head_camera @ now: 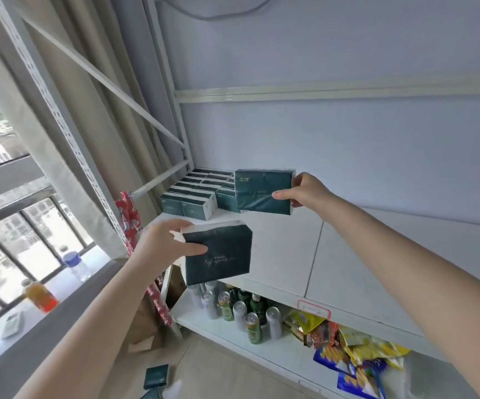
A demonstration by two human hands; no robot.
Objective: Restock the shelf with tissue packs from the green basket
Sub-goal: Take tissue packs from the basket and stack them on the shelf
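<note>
Two dark green tissue packs are shown held in the air in front of a white shelf (348,254). The right hand (305,191) is closed on one edge of the upper tissue pack (263,191), with the thumb across its front face and the fingers hidden behind it. This pack is held upright, above the shelf board and just in front of the stacked tissue packs (195,194), whose right end it partly covers.

The left hand (164,243) is closed on the left edge of the lower tissue pack (218,256), with the thumb laid on the front face and the fingers wrapped round the white end. This pack is held lower and nearer the camera, at the front edge of the shelf board, slightly tilted, and apart from the upper pack.

The stacked packs are seen in rows in the back left corner of the shelf, next to the shelf upright; the rest of the board to their right is bare.

On the lower shelf (221,335), cans and bottles (241,309) are seen standing, with snack packets (348,349) lying to their right. One further dark green pack (155,377) is seen on the floor below the left forearm. Two bottles (60,280) are seen on the window sill at the left.
</note>
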